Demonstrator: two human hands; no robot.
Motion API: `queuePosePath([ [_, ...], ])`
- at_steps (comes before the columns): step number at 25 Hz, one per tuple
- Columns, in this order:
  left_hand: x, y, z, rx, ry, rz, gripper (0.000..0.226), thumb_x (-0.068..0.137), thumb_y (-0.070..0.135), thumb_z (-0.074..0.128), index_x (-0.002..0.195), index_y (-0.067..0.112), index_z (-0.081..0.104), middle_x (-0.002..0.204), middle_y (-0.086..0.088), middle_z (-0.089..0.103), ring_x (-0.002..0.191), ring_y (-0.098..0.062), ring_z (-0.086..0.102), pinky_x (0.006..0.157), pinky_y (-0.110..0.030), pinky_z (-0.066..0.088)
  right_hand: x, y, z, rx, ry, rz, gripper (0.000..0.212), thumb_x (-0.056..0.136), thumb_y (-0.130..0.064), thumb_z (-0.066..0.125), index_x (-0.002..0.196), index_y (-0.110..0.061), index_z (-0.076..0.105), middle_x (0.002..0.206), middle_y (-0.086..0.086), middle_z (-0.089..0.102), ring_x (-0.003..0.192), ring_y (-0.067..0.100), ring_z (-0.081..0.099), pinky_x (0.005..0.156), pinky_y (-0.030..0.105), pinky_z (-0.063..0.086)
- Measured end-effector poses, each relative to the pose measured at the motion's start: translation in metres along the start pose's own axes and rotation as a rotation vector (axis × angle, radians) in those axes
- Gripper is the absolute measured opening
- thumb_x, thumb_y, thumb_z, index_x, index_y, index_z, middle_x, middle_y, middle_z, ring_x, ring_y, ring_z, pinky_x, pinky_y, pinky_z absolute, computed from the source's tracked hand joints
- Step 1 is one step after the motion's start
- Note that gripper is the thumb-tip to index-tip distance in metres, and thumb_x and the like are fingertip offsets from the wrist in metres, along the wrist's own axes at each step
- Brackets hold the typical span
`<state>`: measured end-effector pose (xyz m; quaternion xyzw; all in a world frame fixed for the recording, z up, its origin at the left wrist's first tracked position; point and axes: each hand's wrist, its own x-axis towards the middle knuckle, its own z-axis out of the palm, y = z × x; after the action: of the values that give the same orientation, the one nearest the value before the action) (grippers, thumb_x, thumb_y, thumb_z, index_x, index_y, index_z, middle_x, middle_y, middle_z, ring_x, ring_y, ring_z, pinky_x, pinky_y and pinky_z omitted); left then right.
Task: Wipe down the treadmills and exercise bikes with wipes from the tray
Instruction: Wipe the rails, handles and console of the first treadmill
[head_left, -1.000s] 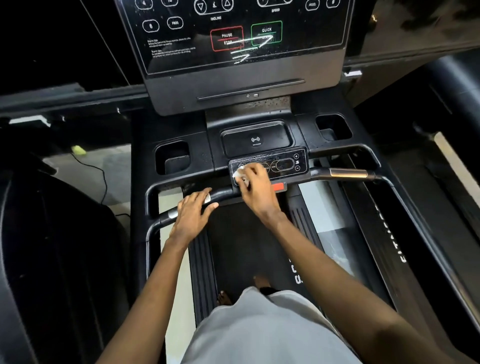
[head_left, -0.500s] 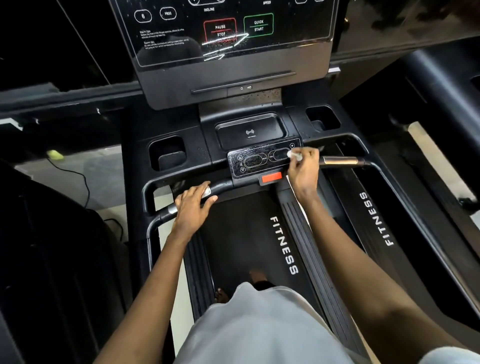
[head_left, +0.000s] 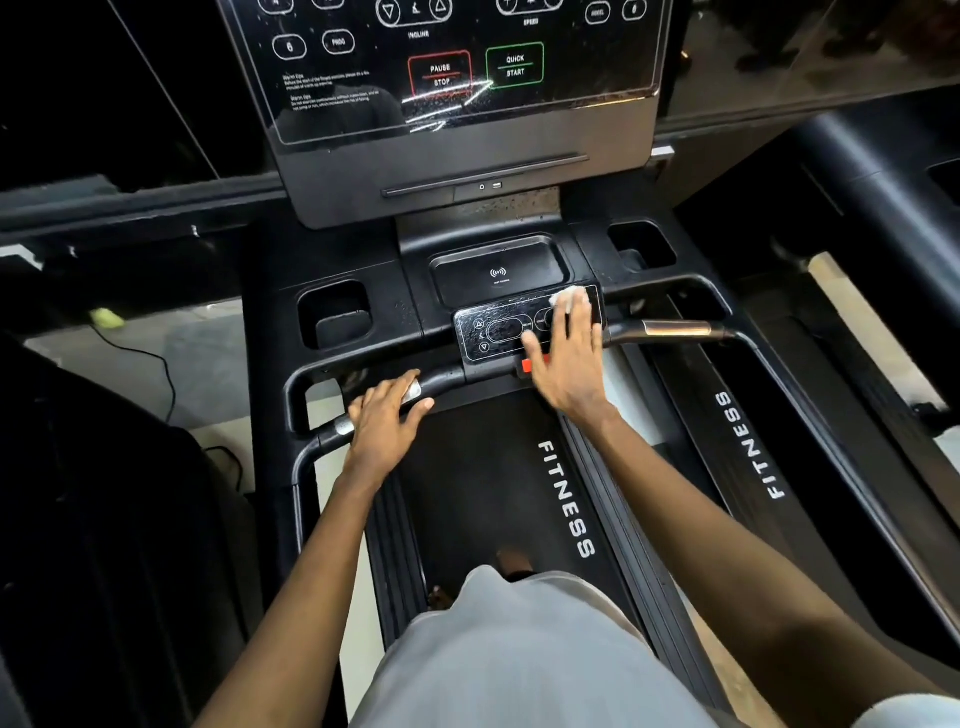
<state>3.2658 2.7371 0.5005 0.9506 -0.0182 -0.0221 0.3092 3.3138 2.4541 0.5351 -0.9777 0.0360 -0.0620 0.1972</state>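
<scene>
Left hand: the fingers curl over the black curved handlebar beside its silver sensor patch, with the thumb along the near side. I judge this a bracing hold that steadies the body while the other arm reaches.
Large dark treadmill console screen: it stands above the centre, wet streaks crossing its lower part, so it looks already wiped.
Small glossy black button panel: it sits mid-bar and is flecked with droplets. This is the surface being cleaned.
Red safety tab: it sits just below the panel, touching the thumb side of the wiping hand, and is best not dislodged.
Right hand: the fingers are straight and together, pressed flat to spread pressure.
White crumpled wipe: it lies under the right fingertips at the panel's upper right corner. How much of it lies beneath the palm is hidden.
Bronze-banded right grip: it is bare and probably next.
</scene>
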Motion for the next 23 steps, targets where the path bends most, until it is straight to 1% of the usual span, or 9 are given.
queuePosePath([
  [3, -0.001, 0.002, 0.000, 0.003, -0.011, 0.000, 0.053, 0.100, 0.049, 0.053, 0.148, 0.028, 0.048, 0.137, -0.001, 0.057, 0.130, -0.022, 0.045, 0.108, -0.039, 0.020, 0.000, 0.021, -0.004, 0.000, -0.013, 0.005, 0.074, 0.103, -0.059, 0.022, 0.160, -0.017, 0.000, 0.168, 0.004, -0.003, 0.155, 0.019, -0.003, 0.124, 0.048, 0.001],
  [7, -0.002, 0.001, -0.002, -0.009, -0.020, -0.007, 0.054, 0.100, 0.051, 0.052, 0.149, 0.029, 0.047, 0.137, -0.001, 0.056, 0.130, -0.021, 0.044, 0.109, -0.040, 0.019, -0.014, 0.031, -0.005, 0.307, 0.047, 0.177, 0.071, 0.106, -0.050, 0.030, 0.160, -0.009, 0.006, 0.168, 0.007, 0.000, 0.155, 0.018, -0.001, 0.126, 0.042, 0.006],
  [10, -0.001, 0.003, -0.002, -0.017, -0.024, -0.009, 0.054, 0.100, 0.051, 0.052, 0.149, 0.029, 0.046, 0.139, -0.002, 0.055, 0.132, -0.022, 0.043, 0.111, -0.042, 0.019, -0.023, 0.020, 0.006, 0.447, 0.160, 0.183, 0.051, 0.107, -0.029, 0.040, 0.152, -0.005, 0.036, 0.162, 0.010, 0.029, 0.151, 0.021, 0.025, 0.124, 0.035, 0.019],
  [12, -0.001, 0.002, -0.003, -0.017, -0.044, -0.008, 0.054, 0.100, 0.050, 0.052, 0.150, 0.028, 0.046, 0.139, -0.002, 0.054, 0.132, -0.023, 0.043, 0.112, -0.042, 0.019, -0.019, 0.029, 0.008, 0.577, 0.285, 0.238, 0.037, 0.103, -0.015, 0.048, 0.136, -0.003, 0.057, 0.141, 0.010, 0.053, 0.133, 0.024, 0.050, 0.116, 0.043, 0.038],
  [14, -0.001, 0.002, -0.006, -0.018, -0.058, -0.014, 0.054, 0.100, 0.049, 0.053, 0.150, 0.028, 0.045, 0.140, -0.002, 0.054, 0.133, -0.023, 0.043, 0.113, -0.042, 0.018, -0.015, 0.041, 0.004, 0.612, 0.382, 0.287, 0.026, 0.098, -0.011, 0.055, 0.119, -0.002, 0.068, 0.118, 0.005, 0.058, 0.111, 0.018, 0.061, 0.101, 0.043, 0.051],
  [16, -0.001, 0.004, -0.007, -0.017, -0.066, -0.014, 0.054, 0.101, 0.048, 0.053, 0.150, 0.027, 0.044, 0.141, -0.002, 0.053, 0.133, -0.023, 0.043, 0.113, -0.041, 0.017, -0.017, 0.030, 0.003, 0.630, 0.332, 0.264, 0.019, 0.095, -0.004, 0.058, 0.108, -0.001, 0.071, 0.107, 0.010, 0.060, 0.093, 0.005, 0.061, 0.093, 0.027, 0.054],
  [18, -0.002, 0.005, -0.008, -0.019, -0.078, -0.015, 0.054, 0.101, 0.045, 0.054, 0.151, 0.026, 0.044, 0.145, -0.002, 0.052, 0.136, -0.025, 0.041, 0.114, -0.041, 0.018, -0.027, -0.003, 0.013, 0.609, 0.211, 0.088, 0.019, 0.093, 0.002, 0.057, 0.103, -0.004, 0.072, 0.101, 0.012, 0.061, 0.085, 0.010, 0.063, 0.085, 0.015, 0.049],
  [21, -0.005, -0.003, -0.015, -0.018, -0.065, -0.011, 0.053, 0.101, 0.040, 0.058, 0.150, 0.023, 0.046, 0.146, -0.003, 0.052, 0.136, -0.028, 0.044, 0.115, -0.042, 0.025, -0.039, -0.038, 0.033, 0.576, 0.046, -0.078, 0.018, 0.094, -0.006, 0.057, 0.100, -0.013, 0.072, 0.096, 0.002, 0.056, 0.081, 0.019, 0.061, 0.083, 0.028, 0.052],
  [23, -0.011, -0.013, -0.021, -0.002, -0.057, -0.010, 0.053, 0.101, 0.036, 0.059, 0.149, 0.020, 0.047, 0.145, -0.005, 0.054, 0.135, -0.028, 0.046, 0.114, -0.041, 0.029, -0.047, -0.048, 0.035, 0.557, 0.068, -0.070, 0.013, 0.095, -0.009, 0.059, 0.100, -0.013, 0.071, 0.095, -0.001, 0.052, 0.079, 0.014, 0.057, 0.080, 0.024, 0.049],
])
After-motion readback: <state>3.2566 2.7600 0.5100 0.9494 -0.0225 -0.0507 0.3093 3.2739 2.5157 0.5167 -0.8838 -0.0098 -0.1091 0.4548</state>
